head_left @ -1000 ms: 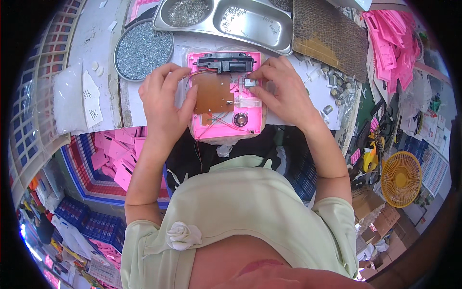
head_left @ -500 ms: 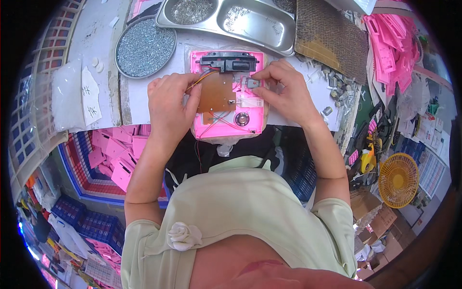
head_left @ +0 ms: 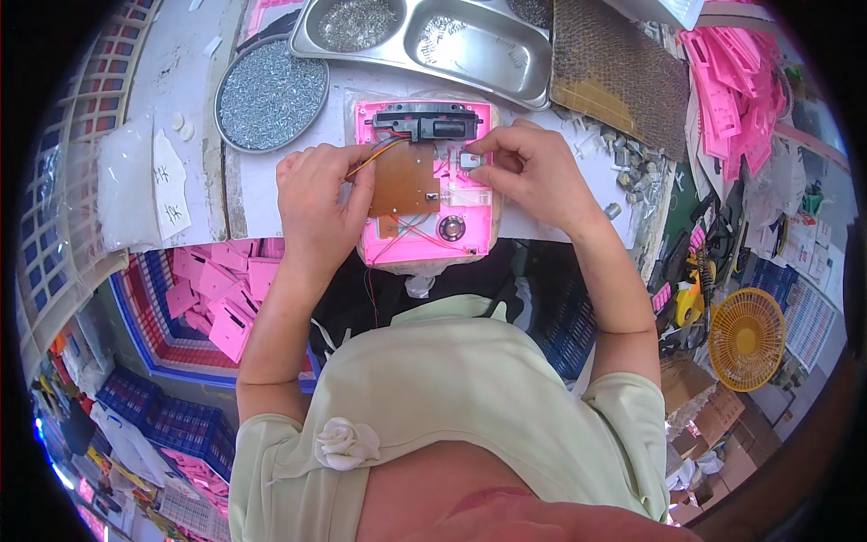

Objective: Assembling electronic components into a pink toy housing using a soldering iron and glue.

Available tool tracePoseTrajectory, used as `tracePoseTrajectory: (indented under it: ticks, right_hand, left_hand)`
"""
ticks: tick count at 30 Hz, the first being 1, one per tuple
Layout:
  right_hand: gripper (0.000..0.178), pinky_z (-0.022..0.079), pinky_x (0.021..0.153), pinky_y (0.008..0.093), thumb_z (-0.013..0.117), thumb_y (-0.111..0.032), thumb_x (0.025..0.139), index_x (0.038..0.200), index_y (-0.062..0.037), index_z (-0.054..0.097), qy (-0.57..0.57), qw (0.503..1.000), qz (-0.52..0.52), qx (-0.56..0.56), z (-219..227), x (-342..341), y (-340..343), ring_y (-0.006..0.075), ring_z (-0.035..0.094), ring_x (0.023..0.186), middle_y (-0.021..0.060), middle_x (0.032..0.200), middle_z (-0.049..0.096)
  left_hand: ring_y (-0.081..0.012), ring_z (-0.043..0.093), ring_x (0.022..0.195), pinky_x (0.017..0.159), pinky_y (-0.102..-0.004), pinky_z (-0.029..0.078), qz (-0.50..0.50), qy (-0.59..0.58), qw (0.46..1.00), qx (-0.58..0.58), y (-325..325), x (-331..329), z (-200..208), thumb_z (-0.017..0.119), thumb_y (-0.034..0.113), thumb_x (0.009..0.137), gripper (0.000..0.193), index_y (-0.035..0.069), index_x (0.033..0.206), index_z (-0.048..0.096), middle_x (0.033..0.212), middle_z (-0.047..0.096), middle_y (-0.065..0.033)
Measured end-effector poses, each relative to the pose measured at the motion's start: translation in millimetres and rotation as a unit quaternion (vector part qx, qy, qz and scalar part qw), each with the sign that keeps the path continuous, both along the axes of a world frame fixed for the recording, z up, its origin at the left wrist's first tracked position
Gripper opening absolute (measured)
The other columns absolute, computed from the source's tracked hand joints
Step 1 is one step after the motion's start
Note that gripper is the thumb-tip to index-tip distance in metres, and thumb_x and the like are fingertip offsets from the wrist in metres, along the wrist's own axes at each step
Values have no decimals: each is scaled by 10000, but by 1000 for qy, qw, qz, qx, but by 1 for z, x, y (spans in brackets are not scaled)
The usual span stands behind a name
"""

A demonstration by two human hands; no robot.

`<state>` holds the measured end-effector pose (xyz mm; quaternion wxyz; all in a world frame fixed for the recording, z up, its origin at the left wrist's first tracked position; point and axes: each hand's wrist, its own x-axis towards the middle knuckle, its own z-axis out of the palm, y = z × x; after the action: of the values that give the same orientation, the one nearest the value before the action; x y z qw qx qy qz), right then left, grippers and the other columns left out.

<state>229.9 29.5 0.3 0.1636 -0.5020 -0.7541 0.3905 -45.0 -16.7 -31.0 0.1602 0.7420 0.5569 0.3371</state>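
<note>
A pink plastic housing (head_left: 470, 237) lies open on the white bench in front of me. Inside it sit a brown circuit board (head_left: 406, 181), a black part (head_left: 424, 122) along the far edge, thin coloured wires and a small round speaker (head_left: 450, 227). My left hand (head_left: 316, 203) rests on the housing's left side, its fingers pressing the brown board's left edge. My right hand (head_left: 533, 172) is at the housing's right side, pinching a small white piece (head_left: 470, 161) between thumb and forefinger.
A round tin of small metal screws (head_left: 269, 90) stands at the far left, a steel compartment tray (head_left: 433, 41) behind the housing. Pink plastic parts fill a crate (head_left: 221, 289) below left and a pile (head_left: 736, 77) at right. A yellow fan (head_left: 746, 339) lies lower right.
My left hand has slid a little toward the brown board's edge. My right hand has stayed at the housing's right side, its fingertips closing on the small white piece.
</note>
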Motion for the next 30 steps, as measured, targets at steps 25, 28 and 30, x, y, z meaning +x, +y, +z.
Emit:
tracePoseTrajectory:
  ticks: [25, 28, 30]
  right_hand:
    - [208, 480, 817, 411, 781, -145, 700, 905, -134, 748, 0, 933, 119, 340, 2, -75, 16, 279, 571, 946, 33, 926, 629]
    - [178, 474, 817, 414, 778, -149, 708, 885, -140, 758, -5, 938, 140, 317, 1, -75, 19, 272, 565, 928, 24, 907, 626]
    - [202, 472, 823, 406, 807, -137, 703, 901, -146, 766, -1, 938, 159, 309, 2, -75, 21, 264, 564, 928, 17, 908, 625]
  left_hand:
    - [-205, 578, 733, 788, -382, 369, -45, -7, 997, 63, -2, -2, 12, 749, 79, 802, 170, 111, 939, 654, 773, 599, -11]
    - [-194, 579, 708, 793, -368, 372, -42, -8, 997, 67, -2, -3, 12, 765, 63, 805, 163, 106, 929, 670, 760, 595, -12]
    - [-187, 579, 695, 797, -362, 374, -41, -11, 997, 67, -3, -4, 12, 774, 55, 805, 159, 104, 922, 680, 752, 593, -11]
